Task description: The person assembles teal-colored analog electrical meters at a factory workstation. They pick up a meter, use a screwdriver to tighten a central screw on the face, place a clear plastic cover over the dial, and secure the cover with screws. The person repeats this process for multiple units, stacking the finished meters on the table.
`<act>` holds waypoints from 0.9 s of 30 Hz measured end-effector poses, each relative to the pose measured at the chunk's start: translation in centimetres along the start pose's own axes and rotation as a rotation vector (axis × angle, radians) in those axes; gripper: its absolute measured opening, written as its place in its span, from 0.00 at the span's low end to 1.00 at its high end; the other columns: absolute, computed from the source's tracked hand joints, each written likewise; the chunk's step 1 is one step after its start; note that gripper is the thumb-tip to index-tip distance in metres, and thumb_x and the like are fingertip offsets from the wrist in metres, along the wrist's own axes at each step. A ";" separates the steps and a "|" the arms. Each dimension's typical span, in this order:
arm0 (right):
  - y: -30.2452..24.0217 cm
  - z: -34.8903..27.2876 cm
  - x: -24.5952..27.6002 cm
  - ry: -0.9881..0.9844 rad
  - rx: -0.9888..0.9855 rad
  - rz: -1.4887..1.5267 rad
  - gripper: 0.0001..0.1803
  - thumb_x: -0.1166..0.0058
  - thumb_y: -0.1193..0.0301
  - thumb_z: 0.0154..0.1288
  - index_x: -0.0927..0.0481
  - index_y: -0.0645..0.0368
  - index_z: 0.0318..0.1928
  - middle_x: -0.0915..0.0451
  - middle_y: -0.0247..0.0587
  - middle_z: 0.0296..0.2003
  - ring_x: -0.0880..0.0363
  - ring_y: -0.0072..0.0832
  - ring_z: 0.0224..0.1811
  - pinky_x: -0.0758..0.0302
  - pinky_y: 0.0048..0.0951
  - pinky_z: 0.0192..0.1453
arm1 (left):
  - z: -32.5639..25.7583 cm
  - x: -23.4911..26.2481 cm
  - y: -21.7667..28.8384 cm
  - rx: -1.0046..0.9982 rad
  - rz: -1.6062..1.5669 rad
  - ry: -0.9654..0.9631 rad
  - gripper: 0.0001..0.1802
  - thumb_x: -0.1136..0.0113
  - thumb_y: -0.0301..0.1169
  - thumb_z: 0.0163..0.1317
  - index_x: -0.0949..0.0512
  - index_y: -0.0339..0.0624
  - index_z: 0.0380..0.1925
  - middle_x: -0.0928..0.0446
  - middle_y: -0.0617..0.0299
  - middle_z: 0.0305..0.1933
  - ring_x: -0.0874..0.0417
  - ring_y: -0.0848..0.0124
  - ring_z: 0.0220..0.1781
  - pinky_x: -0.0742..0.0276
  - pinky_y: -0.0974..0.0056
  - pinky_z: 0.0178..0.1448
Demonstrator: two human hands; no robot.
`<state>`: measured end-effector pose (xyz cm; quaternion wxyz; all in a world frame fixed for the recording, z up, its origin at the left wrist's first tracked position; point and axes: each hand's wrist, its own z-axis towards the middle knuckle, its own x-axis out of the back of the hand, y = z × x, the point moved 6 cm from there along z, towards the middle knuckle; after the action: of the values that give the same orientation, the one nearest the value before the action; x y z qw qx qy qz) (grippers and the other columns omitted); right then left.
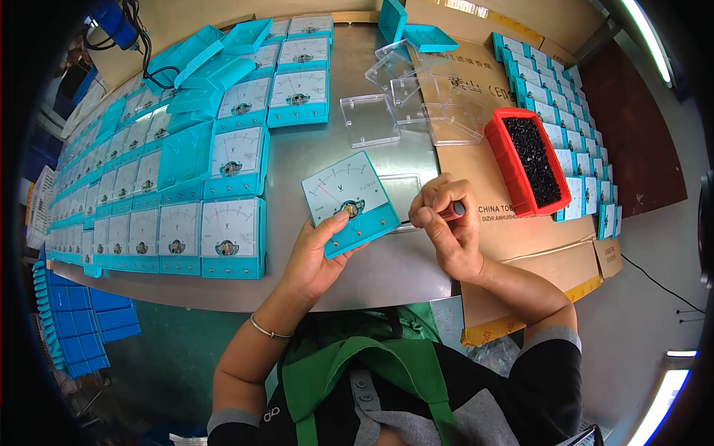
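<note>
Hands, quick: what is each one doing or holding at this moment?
Left hand: closed on the blue panel meter, thumb on its face.
Right hand: closed around a small red-handled tool; its tip cannot be seen.

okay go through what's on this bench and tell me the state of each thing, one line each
Left hand: holding the blue panel meter, tilted, face up, no clear cover.
Right hand: closed around a red-handled tool.
Red bin: open, full of small black parts.
Clear covers: loose, scattered.
Meters at left: laid in rows, face up.
</note>
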<state>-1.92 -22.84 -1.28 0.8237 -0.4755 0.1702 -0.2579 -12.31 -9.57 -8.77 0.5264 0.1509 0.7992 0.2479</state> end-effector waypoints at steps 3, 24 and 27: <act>-0.4 -0.7 -0.7 0.085 0.037 -0.053 0.09 0.53 0.81 0.64 0.39 0.57 0.37 0.38 0.39 0.36 0.34 0.22 0.34 0.36 0.22 0.37 | -0.1 -0.1 -0.1 -0.007 0.007 -0.016 0.19 0.47 0.31 0.63 0.33 0.37 0.53 0.25 0.56 0.49 0.20 0.67 0.47 0.21 0.62 0.50; -2.9 3.7 1.8 -0.345 -0.147 -0.622 0.20 0.39 0.75 0.54 0.27 0.57 0.48 0.28 0.42 0.45 0.28 0.22 0.32 0.30 0.22 0.37 | -5.2 0.0 1.8 -0.177 0.267 0.034 0.23 0.40 0.24 0.56 0.34 0.34 0.52 0.26 0.54 0.48 0.22 0.66 0.49 0.23 0.60 0.50; 1.1 1.0 2.9 -0.538 -0.252 -0.971 0.29 0.33 0.70 0.46 0.26 0.52 0.53 0.30 0.50 0.52 0.22 0.31 0.35 0.25 0.29 0.41 | -5.7 -0.1 1.7 -0.140 0.317 -0.020 0.23 0.40 0.23 0.56 0.33 0.33 0.51 0.25 0.54 0.47 0.22 0.67 0.48 0.24 0.60 0.50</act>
<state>1.27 -23.43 -1.81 0.5616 -0.6428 -0.2545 -0.4545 -17.55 -9.60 -5.89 0.4981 0.2404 0.7409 0.3811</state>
